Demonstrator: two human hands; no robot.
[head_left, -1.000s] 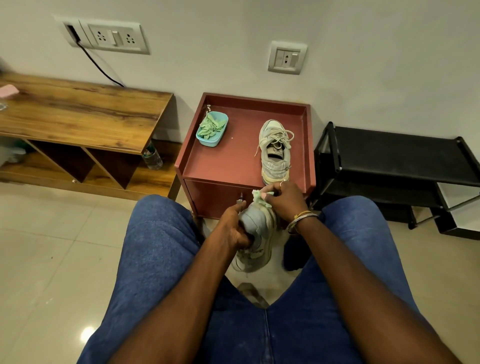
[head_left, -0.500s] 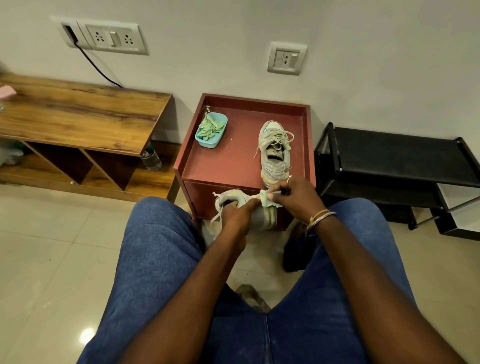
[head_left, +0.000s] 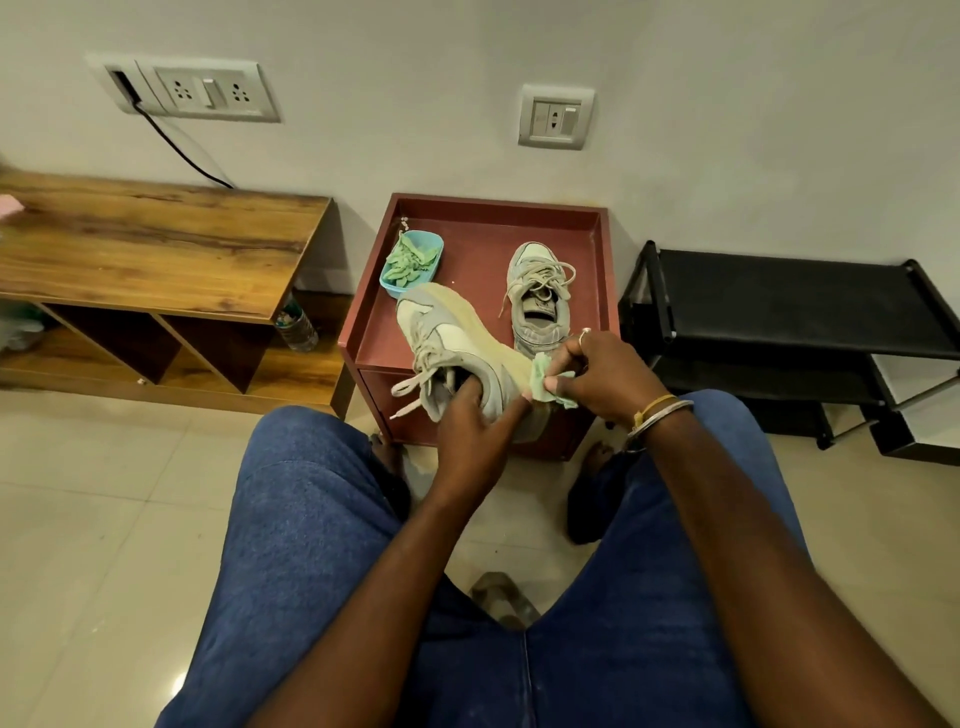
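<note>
Grey lace-up fabric sneaker with a yellowed rubber sole (head_left: 447, 332), held tilted on its side above the front edge of the red-brown square wooden side table (head_left: 467, 244). Its toe points toward the table's back left corner and its laces hang loose. The left hand (head_left: 475, 421) grips the heel, some fingers tucked into the opening. The right hand (head_left: 602, 379) pinches a small pale-green cloth (head_left: 545, 376) between thumb and fingertips, pressing it against the sole near the heel.

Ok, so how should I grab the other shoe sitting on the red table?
Take the shoe by its heel collar, coming from the near side and above: it stands upright on the red table, opening up, heel facing the near edge, laces loose.
</note>
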